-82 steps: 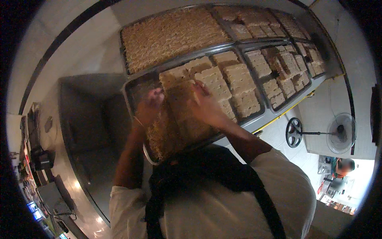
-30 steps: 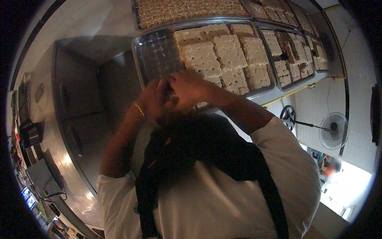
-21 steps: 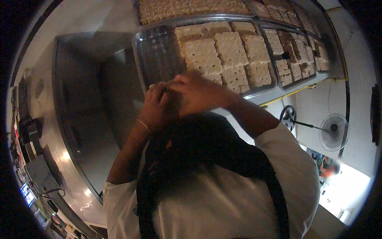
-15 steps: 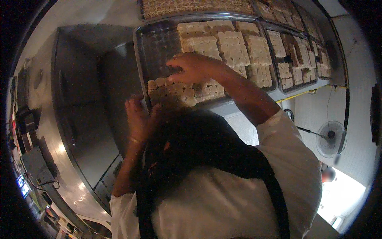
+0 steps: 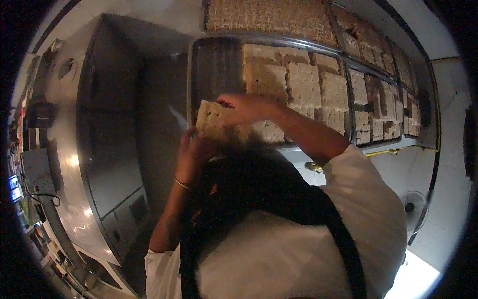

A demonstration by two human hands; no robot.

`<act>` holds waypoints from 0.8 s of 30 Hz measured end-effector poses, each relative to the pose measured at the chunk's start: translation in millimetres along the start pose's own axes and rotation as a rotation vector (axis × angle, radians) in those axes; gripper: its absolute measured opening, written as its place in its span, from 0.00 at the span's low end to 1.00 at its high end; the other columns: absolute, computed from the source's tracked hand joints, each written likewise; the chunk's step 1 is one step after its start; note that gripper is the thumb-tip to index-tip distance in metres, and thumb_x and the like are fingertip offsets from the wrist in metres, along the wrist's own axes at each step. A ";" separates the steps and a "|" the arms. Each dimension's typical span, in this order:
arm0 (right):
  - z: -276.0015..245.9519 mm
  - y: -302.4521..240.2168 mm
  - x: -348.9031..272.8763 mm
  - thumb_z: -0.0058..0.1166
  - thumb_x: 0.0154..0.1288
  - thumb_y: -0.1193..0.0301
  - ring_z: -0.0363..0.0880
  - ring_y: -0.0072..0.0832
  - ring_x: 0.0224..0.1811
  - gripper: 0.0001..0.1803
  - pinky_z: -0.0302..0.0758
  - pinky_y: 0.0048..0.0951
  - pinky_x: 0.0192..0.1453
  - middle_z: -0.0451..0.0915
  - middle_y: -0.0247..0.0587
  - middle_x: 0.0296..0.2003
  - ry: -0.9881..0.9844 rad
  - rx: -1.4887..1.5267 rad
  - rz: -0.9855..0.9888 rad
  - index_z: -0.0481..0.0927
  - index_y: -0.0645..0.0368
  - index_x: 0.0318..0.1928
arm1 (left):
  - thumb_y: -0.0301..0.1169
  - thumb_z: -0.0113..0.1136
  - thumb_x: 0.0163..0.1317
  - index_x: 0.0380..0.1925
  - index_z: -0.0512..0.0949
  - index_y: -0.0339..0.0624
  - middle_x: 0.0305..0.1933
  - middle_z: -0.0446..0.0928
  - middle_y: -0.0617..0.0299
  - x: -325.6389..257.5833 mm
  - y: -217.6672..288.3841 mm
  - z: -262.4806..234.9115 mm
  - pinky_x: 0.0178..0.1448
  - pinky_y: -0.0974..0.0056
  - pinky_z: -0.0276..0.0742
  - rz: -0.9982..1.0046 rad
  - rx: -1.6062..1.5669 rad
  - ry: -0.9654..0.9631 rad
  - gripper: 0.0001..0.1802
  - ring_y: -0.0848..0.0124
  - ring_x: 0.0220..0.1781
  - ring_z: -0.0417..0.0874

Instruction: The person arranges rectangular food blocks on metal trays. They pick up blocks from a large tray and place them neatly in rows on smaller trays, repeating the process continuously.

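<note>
- Both grips are closed on one pale, crumbly block (image 5: 211, 119) of pressed noodle-like material: our right hand (image 5: 244, 107) clasps it from above, our left hand (image 5: 191, 149) cups it from below, probably because a slab this brittle would break if carried by one edge.
- We hold the block over the near left corner of the metal tray (image 5: 214, 65), just above the tray's front rim.
- Bare ribbed metal shows in the tray's left part; the rest, to the right of our block, is filled with rows of similar square blocks (image 5: 303, 87) lying flat and close together, apparently so they pack the tray without gaps.
- Beyond the tray sits another tray (image 5: 269, 17) covered with the same material in one unbroken sheet.
- Right of the tray, further trays (image 5: 378, 109) hold smaller blocks in rows.
- Left of the tray stands a steel cabinet (image 5: 107, 129), its top catching the light.
- A thin bangle (image 5: 181, 184) circles our left wrist, below the tray's front rim.
- A floor fan (image 5: 416, 207) stands well to the tray's lower right.
</note>
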State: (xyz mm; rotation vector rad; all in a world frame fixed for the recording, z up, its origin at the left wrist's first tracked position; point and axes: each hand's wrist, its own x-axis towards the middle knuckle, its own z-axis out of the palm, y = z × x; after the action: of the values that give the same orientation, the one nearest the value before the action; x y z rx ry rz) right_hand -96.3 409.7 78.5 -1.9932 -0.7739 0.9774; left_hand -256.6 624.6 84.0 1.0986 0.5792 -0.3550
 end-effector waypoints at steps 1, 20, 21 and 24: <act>0.0 0.1 -3.2 0.69 0.66 0.52 0.80 0.38 0.62 0.40 0.78 0.41 0.64 0.80 0.49 0.60 0.062 0.083 -0.006 0.69 0.60 0.70 | 0.43 0.61 0.73 0.68 0.65 0.44 0.50 0.81 0.51 10.0 10.4 -0.1 0.49 0.59 0.85 0.012 0.092 -0.029 0.30 0.62 0.48 0.86; -4.9 -19.9 42.8 0.62 0.66 0.61 0.76 0.59 0.65 0.38 0.75 0.50 0.69 0.78 0.62 0.61 1.073 -0.098 0.209 0.67 0.60 0.73 | 0.43 0.58 0.73 0.62 0.75 0.39 0.55 0.80 0.43 195.0 99.2 12.7 0.62 0.49 0.79 0.898 0.980 -0.332 0.24 0.46 0.57 0.83; 6.0 -32.1 23.8 0.62 0.66 0.60 0.76 0.59 0.65 0.37 0.75 0.50 0.69 0.78 0.62 0.61 0.922 -0.163 0.225 0.69 0.61 0.72 | 0.42 0.57 0.73 0.60 0.76 0.39 0.55 0.81 0.43 175.6 91.9 8.5 0.60 0.47 0.80 0.888 1.188 -0.385 0.22 0.44 0.56 0.83; 31.5 -55.5 -11.3 0.64 0.66 0.59 0.77 0.57 0.64 0.33 0.75 0.50 0.69 0.78 0.62 0.62 0.454 -0.386 0.283 0.74 0.62 0.67 | 0.39 0.55 0.73 0.56 0.78 0.38 0.56 0.82 0.42 147.2 73.6 15.8 0.58 0.45 0.80 0.911 1.653 -0.740 0.19 0.43 0.55 0.84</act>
State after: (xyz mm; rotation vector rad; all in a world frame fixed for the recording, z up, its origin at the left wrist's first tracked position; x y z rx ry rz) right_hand -138.5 441.5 116.1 -2.5886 -0.4553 0.5075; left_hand -94.9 643.1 54.5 2.4271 -1.1488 -0.3558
